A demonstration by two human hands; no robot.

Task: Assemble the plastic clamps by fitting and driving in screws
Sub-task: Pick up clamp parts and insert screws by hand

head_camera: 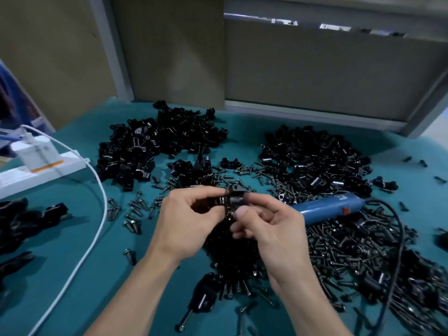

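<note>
Clamp (234, 198) at frame centre, pinched between left hand (191, 219) and right hand (269, 224); screw fitting looks underway. Blue driver (332, 210) lies idle to the right. Big part piles (155, 146) upper centre: most work left.

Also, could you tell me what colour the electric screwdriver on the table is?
The electric screwdriver is blue, shown best in the head view.

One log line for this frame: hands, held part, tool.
left hand: pinches black clamp | right hand: pinches same clamp | blue corded driver: lying untouched | stage: fitting by hand
</note>
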